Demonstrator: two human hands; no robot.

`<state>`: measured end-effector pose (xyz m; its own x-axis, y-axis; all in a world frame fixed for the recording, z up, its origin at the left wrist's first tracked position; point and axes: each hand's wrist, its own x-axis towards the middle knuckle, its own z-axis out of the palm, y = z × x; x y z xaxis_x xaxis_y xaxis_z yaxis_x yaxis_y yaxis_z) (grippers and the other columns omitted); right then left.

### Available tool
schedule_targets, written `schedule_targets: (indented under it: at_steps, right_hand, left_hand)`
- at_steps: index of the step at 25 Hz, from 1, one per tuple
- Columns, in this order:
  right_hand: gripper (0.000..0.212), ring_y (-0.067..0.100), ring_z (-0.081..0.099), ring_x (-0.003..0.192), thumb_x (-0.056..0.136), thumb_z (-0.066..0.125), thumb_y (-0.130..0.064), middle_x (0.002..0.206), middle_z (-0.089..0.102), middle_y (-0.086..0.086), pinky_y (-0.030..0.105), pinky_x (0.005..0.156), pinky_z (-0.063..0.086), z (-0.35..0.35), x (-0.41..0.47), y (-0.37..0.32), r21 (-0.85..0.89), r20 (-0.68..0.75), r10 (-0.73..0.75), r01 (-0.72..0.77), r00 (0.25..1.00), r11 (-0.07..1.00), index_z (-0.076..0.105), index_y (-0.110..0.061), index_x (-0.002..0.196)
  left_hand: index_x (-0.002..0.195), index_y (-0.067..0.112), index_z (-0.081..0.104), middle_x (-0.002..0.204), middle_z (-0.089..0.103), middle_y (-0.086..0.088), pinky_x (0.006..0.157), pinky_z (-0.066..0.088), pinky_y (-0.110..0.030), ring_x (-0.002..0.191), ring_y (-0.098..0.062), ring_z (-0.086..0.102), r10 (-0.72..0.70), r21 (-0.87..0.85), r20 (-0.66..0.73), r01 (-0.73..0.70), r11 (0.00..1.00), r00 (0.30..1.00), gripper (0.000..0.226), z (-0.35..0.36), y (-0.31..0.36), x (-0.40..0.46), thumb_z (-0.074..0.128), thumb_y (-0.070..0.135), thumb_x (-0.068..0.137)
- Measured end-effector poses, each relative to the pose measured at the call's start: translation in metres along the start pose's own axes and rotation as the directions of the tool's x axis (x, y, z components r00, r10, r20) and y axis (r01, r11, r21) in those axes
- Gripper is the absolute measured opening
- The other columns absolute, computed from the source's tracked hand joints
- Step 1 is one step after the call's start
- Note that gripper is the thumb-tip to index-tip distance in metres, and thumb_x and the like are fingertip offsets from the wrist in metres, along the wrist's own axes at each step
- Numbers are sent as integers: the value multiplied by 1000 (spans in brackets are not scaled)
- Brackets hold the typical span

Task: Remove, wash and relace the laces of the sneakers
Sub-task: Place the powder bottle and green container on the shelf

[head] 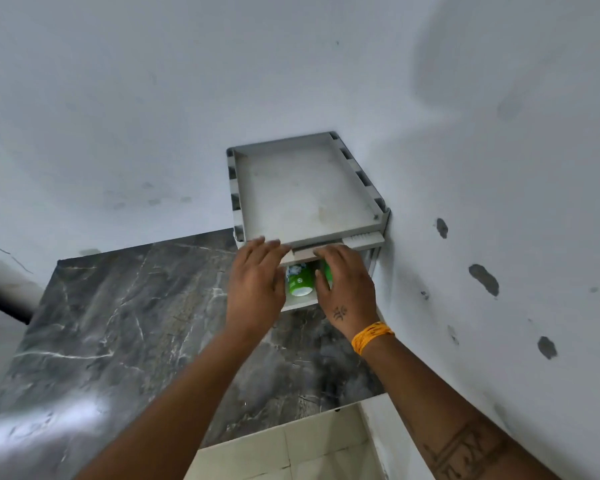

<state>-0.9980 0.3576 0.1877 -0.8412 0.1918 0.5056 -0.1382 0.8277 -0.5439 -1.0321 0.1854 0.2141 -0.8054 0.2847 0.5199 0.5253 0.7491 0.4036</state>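
A grey plastic rack (305, 188) with an empty top tray stands in the corner against the white wall. On its lower shelf sits a green and white container (299, 279). My left hand (255, 289) reaches to the rack's front edge with straight fingers, just left of the container. My right hand (347, 289) has its fingers curled round a second green item (327, 271) on the same shelf, which it mostly hides. No sneakers or laces are in view.
A dark grey marble surface (118, 323) spreads below and to the left of the rack. Pale tiles (291, 452) lie at the bottom. The white wall (499, 237) on the right has several dark chipped spots. A dark pipe (4, 299) sits at the far left.
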Motion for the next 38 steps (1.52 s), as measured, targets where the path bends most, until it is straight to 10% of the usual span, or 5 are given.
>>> schedule_targets:
  at_steps: [6,29,38]
  right_hand:
    - [41,23,55,114,86,72,-24,123,57,1,44,96,52,5,31,-16,-215,284,-47,111,958,970,61,-21,125]
    - [23,23,58,90,85,70,-32,100,60,2,29,67,36,-65,-68,-38,-352,551,149,67,821,934,67,-19,102]
    - [43,29,50,122,92,66,-34,128,58,6,39,95,49,-6,-82,9,-298,685,212,3,697,955,62,-17,131]
  left_hand:
    - [131,9,69,142,61,-19,120,32,-57,145,-45,39,-10,213,239,-42,976,971,39,-8,-42,45,69,9,92]
    - [126,6,72,128,70,-16,107,48,-57,135,-50,46,17,198,221,-62,978,975,52,-5,-55,48,60,-15,80]
    - [125,2,71,131,67,-19,111,44,-55,141,-47,43,30,150,120,-48,987,992,41,7,-49,40,59,-11,88]
